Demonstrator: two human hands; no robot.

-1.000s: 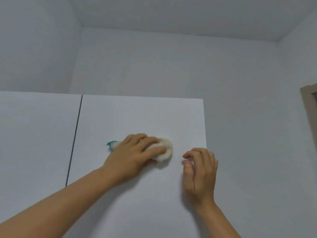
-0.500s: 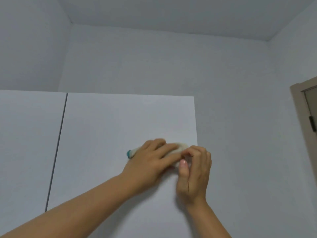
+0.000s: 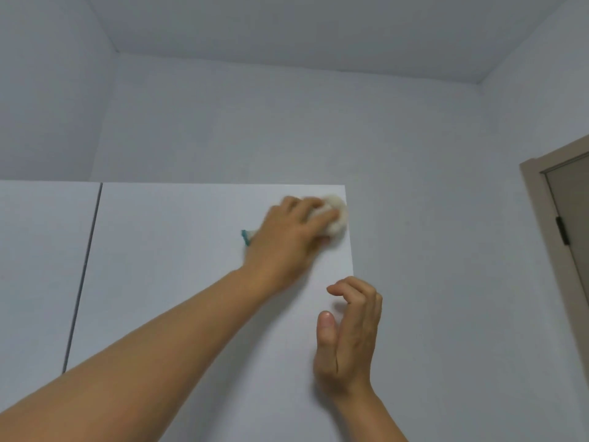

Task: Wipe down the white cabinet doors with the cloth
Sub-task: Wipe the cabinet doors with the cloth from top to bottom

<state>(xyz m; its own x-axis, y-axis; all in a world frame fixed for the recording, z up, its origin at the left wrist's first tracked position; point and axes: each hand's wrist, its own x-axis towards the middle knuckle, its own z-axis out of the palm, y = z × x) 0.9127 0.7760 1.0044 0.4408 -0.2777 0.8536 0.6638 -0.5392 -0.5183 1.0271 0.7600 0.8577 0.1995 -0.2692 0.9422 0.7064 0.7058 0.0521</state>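
Cloth, gripped by left hand, presses cabinet door at two o'clock corner; right hand, fingers loosely open, steadies the edge.

Left hand reaches up, fingers clenched; right hand loosely curled.

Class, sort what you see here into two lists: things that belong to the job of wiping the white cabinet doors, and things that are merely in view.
Part of the job:
- cloth, bunched under the left hand
- right cabinet door, being wiped near its top right corner
- left cabinet door
- right hand, empty, by the door's edge

Merely in view:
- door frame at far right
- hinge
- ceiling
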